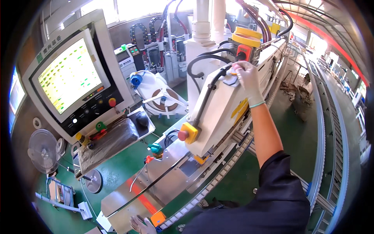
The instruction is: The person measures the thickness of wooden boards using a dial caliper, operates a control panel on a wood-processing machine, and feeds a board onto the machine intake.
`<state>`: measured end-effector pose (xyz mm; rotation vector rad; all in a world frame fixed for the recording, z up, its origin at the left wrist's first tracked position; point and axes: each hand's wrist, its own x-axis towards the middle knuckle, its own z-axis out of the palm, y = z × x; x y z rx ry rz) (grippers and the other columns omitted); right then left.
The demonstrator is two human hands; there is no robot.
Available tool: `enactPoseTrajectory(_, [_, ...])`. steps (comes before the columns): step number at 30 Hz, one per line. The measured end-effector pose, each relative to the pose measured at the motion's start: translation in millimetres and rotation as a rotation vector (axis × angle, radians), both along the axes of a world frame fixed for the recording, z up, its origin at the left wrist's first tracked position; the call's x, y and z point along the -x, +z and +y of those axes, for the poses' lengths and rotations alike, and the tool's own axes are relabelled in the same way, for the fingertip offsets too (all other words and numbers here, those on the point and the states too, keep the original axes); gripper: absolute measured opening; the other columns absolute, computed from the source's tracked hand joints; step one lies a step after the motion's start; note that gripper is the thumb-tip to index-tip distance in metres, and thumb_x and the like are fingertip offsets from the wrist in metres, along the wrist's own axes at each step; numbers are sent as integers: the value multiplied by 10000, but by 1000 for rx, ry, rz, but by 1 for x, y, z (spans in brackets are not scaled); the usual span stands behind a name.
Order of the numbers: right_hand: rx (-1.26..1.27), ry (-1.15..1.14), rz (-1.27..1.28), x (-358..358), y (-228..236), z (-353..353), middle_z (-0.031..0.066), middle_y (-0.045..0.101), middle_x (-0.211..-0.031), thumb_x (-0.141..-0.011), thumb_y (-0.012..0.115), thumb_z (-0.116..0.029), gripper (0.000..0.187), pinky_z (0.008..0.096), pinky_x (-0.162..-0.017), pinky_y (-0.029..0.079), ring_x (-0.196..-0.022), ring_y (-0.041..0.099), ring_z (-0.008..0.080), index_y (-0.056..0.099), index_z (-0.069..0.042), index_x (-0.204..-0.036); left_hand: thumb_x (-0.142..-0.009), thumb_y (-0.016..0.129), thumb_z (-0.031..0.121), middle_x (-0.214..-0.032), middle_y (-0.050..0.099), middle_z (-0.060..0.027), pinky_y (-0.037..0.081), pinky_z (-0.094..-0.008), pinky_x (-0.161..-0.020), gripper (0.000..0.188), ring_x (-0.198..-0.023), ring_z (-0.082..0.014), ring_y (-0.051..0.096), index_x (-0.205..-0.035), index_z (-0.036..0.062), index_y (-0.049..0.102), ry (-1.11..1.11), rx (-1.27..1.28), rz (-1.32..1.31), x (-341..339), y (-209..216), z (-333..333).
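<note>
My right hand (pixel 247 80), in a pale glove, is at the upper end of a long cream machine housing (pixel 214 111). Its fingers are drawn together over a small pinkish-orange piece (pixel 234 69) whose shape they partly hide. Below that piece is a grey-blue plate (pixel 230 80) on the housing. My left hand (pixel 142 225), also gloved, is low at the bottom edge with its fingers apart. It lies beside an orange block (pixel 158 218) at the near end of a metal machine bed (pixel 128 204); whether it touches the bed I cannot tell.
A control cabinet with a lit screen (pixel 70 76) stands left, above a shelf with a plastic-covered keyboard (pixel 111 138) and a mouse (pixel 142 119). A yellow-and-red stop button (pixel 188 133) sits on the housing's near end. A fan (pixel 43 150) stands left; roller conveyors (pixel 331 128) run along the right.
</note>
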<state>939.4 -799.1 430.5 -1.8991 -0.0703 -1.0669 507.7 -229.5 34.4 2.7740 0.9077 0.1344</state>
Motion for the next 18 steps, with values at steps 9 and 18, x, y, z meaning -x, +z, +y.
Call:
enactPoseTrajectory(9, [405, -372, 216, 1, -1, -12, 174, 761, -1062, -982, 658, -431, 345, 484, -895, 546, -1038, 717, 381, 794, -120, -1046, -1046, 514, 501, -1584, 477, -269, 364, -614, -1199, 715, -1452, -470, 459, -1599, 57, 421, 24, -138, -18, -31, 12, -8])
enactPoseTrajectory(18, [262, -156, 320, 21, 8, -19, 169, 771, -1070, -890, 757, -506, 462, 419, -910, 544, -1016, 729, 332, 788, -70, -1042, -1057, 511, 482, -1548, 518, -258, 408, -609, -1154, 663, -1417, -458, 504, -1551, 42, 473, 26, -228, -2, -31, 4, -6])
